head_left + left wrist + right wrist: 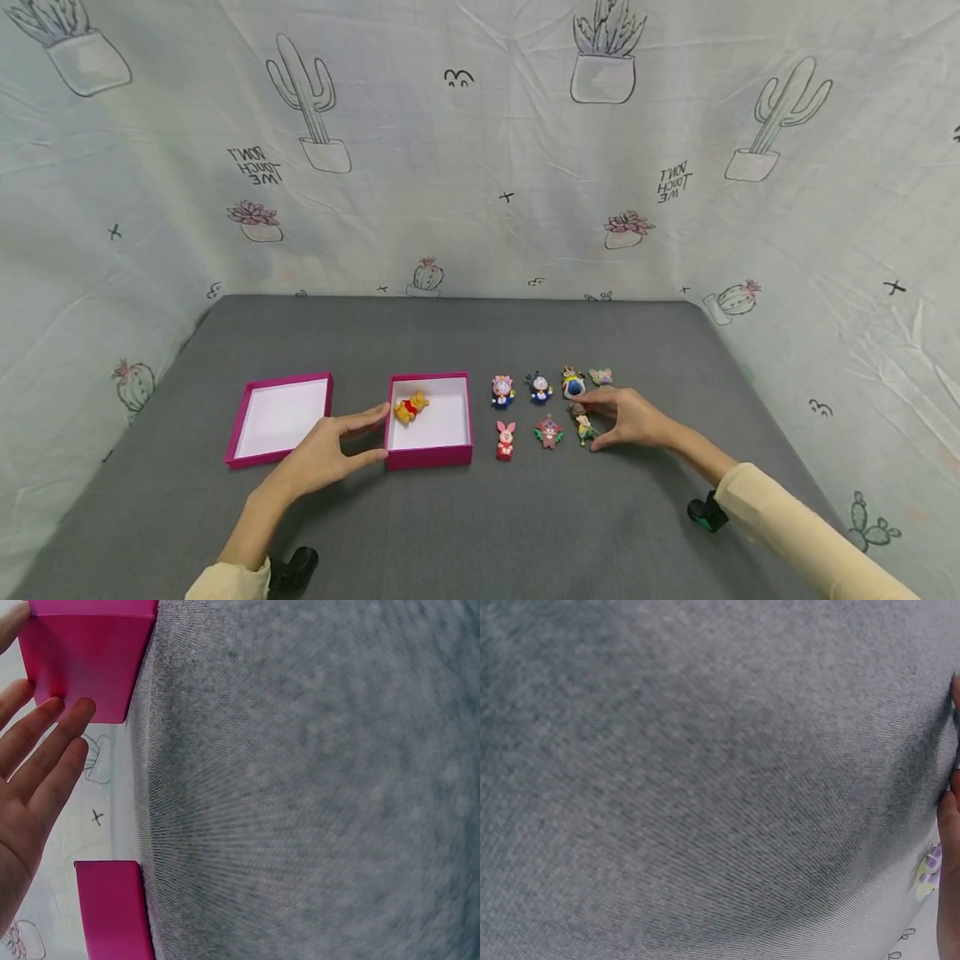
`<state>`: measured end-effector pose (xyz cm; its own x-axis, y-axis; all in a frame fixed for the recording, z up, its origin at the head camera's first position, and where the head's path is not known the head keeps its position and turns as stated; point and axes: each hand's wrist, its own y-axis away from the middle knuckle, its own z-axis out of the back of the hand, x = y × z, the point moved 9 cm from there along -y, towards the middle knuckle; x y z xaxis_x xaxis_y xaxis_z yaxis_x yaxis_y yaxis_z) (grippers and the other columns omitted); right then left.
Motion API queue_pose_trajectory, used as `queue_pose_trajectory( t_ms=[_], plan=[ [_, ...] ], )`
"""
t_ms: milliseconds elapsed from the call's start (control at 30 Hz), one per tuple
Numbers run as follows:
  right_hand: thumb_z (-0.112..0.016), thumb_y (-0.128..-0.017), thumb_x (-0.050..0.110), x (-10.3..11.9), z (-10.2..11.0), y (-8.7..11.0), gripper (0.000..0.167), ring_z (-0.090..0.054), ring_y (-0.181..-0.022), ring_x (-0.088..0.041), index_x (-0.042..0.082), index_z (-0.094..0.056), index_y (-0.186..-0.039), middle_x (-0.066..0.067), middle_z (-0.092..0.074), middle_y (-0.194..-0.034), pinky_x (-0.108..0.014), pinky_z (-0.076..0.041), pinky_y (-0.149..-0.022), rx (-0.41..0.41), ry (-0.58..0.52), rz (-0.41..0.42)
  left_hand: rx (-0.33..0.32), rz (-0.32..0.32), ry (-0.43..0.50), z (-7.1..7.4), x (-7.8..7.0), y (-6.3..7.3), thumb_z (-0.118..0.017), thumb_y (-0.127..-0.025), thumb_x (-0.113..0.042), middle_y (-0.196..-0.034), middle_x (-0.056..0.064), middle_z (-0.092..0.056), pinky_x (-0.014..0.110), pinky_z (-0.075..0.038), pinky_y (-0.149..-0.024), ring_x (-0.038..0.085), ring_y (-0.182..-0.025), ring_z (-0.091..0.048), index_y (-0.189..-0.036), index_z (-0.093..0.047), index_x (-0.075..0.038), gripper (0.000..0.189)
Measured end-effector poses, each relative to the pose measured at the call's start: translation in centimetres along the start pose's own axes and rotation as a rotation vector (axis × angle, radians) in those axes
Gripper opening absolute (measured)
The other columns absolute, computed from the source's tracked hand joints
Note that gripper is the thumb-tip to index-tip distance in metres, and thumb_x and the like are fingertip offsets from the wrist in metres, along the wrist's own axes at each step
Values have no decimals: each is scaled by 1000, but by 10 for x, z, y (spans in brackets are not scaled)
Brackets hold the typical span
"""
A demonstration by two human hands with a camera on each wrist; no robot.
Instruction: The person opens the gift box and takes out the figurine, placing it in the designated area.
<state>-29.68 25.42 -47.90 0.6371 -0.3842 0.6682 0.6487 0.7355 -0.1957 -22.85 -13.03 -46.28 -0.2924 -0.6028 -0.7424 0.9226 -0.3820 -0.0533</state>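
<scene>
In the head view, my left hand (330, 454) touches the left side of an open pink box (429, 457), with fingers extended and the thumb near its front corner. A yellow bear figurine (411, 407) in a red shirt lies inside the box, toward its left. My right hand (630, 419) is at the right end of the figurines, its thumb and fingers spread about a small figurine in green (585, 429). Whether they press on it is hard to tell. The left wrist view shows the left fingers (45, 761) stretched out beside the pink box wall (90, 660).
A pink box lid (279, 417) lies left of the box. Right of the box are a pink piglet figurine (506, 441), a pink-and-green figurine (549, 432), and a back row with two blue-clothed figurines (502, 392), a round one (573, 382) and a purplish one (601, 377). Behind hangs a cactus-print cloth (480, 167).
</scene>
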Motion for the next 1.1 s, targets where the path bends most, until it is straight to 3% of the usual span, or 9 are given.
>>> queue_pose_trajectory(
  t_ms=[333, 600, 833, 1100],
  plan=[
    [-88, -65, 26, -1, -1, 0, 76, -60, -111, -30, -4, -57, -128, -17, -61, -125, -41, -51, -90, -7, 19, -11, -1, -10, -2, -1, 1, 1, -80, -78, -29, -144, 11, -46, 45, -47, -95, 32, -125, -51, -139, -50, -7, 71],
    [-86, -64, -1, 20, 2, -2, 63, -62, -100, -40, -15, -58, -119, -27, -62, -116, -49, -53, -82, -73, -3, 65, -6, -30, -7, -3, 2, 1, -79, -79, -31, -143, 13, -46, 45, -47, -95, 33, -124, -51, -139, -50, -6, 71],
    [-86, -63, -3, 44, 9, -4, 62, -59, -102, -45, -18, -57, -116, -30, -62, -114, -50, -52, -82, -75, 6, 59, -5, -30, 5, -2, 2, 1, -79, -79, -29, -143, 11, -46, 45, -47, -95, 32, -125, -51, -139, -50, -7, 71],
    [-86, -68, 9, 5, 7, 4, 66, -58, -109, -41, -13, -56, -122, -27, -59, -122, -42, -51, -88, -89, -96, 34, 1, -23, -9, -2, 1, 1, -79, -79, -32, -143, 13, -46, 46, -47, -95, 33, -125, -51, -139, -50, -6, 71]
  ],
)
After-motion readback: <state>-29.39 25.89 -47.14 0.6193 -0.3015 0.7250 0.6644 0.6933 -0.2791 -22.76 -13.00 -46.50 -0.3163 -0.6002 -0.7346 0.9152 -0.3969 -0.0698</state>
